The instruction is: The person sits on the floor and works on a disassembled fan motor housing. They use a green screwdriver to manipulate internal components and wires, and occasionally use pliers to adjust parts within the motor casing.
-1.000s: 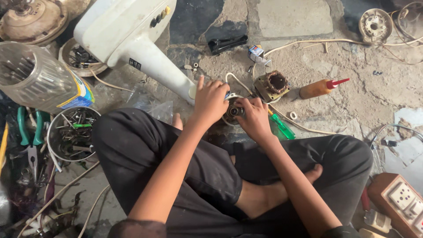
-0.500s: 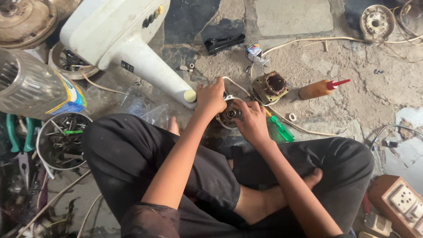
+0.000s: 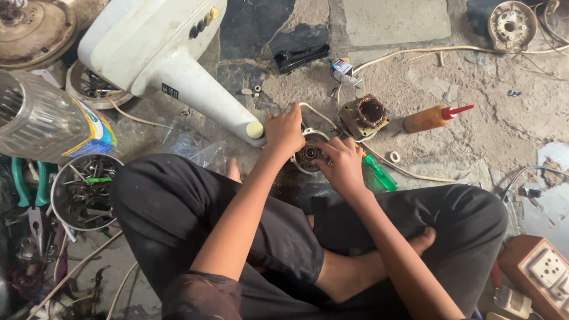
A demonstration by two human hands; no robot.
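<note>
Clear ribbed jar (image 3: pixel 35 121) lying far left with yellow-blue label (image 3: pixel 95 133), small blue-white box (image 3: pixel 342 69) top centre by the cable, black sticker (image 3: pixel 170 91) on white fan stand (image 3: pixel 166 53).

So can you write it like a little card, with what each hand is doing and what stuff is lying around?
place: stone floor, person sitting cross-legged
left hand: gripping the edge of the round metal motor part
right hand: fingers resting on the same part
beside right hand: green-handled screwdriver, lying on the floor
behind hands: copper-wound motor core, orange bottle with red nozzle
left side: white fan stand, tin of screws, clear plastic jar
far right: socket board
</note>
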